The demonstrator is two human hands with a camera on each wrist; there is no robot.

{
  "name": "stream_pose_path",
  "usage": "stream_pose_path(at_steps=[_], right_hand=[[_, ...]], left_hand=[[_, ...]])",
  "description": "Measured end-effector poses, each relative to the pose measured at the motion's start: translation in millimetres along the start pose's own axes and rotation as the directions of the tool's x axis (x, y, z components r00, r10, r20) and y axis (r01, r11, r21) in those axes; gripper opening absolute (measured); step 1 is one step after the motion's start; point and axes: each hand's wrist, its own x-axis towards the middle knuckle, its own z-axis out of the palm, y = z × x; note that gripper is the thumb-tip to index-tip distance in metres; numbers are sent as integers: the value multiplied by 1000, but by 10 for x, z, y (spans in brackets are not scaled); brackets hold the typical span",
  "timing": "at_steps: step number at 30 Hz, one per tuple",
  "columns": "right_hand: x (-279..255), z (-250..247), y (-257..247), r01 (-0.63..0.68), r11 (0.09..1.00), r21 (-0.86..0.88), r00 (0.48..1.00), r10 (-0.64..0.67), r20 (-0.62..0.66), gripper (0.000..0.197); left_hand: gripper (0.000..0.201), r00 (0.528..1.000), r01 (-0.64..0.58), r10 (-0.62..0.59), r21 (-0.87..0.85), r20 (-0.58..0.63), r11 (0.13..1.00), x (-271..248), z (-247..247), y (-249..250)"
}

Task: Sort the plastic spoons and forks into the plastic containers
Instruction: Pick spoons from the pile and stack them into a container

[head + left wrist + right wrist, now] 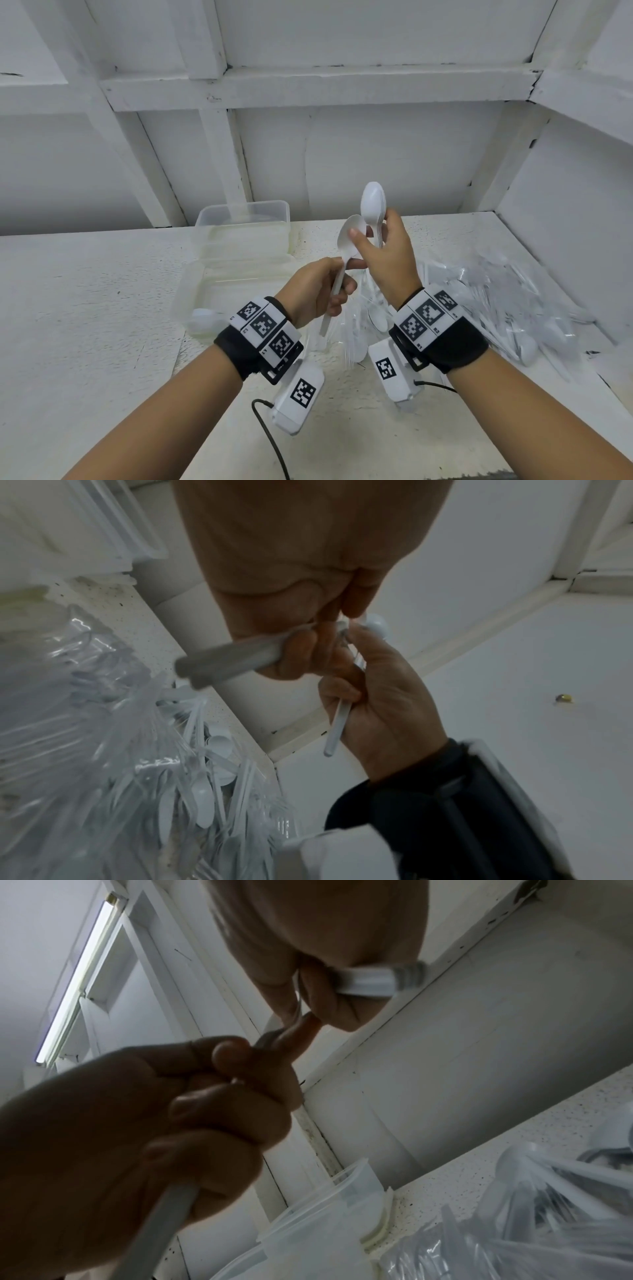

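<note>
My left hand grips one white plastic spoon by its handle, bowl up. Beside it, my right hand holds a nested stack of white spoons upright, and its thumb rests on the single spoon's bowl. In the left wrist view the left hand is curled round the single spoon's handle, with the stack's handles jutting from the right hand above. In the right wrist view the stack sticks out of the right hand. Clear plastic containers stand behind the hands.
A clear bag of mixed white spoons and forks lies on the white shelf at the right, also in the wrist views. A low open container at the left holds a spoon. White walls close in behind and at the right.
</note>
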Motion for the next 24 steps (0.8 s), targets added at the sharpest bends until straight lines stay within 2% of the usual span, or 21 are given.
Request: stream_pose_path(at_steps=[2, 5, 8, 14, 17, 24], right_hand=[[2, -12, -7, 30, 997, -68, 1000, -30, 2, 21], [-2, 11, 48, 74, 992, -103, 997, -77, -27, 10], [-60, 64, 145, 104, 983, -149, 994, -108, -25, 19], [-159, 216, 220, 131, 965, -225, 989, -145, -43, 24], [-145, 226, 214, 95, 970, -224, 992, -110, -57, 24], [-139, 262, 227, 18, 996, -90, 999, -21, -34, 21]], left_hand=[[38, 1000, -16, 16, 5, -18, 1000, -7, -11, -26], [33, 987, -91, 94, 26, -130, 996, 0, -3, -28], [31, 957, -165, 164, 16, -238, 986, 34, 0, -8], [28, 939, -208, 220, 73, -264, 975, 84, 22, -53], [23, 918, -228, 254, 119, -305, 966, 82, -17, -80], [24, 904, -204, 272, 225, -330, 953, 52, -34, -30]])
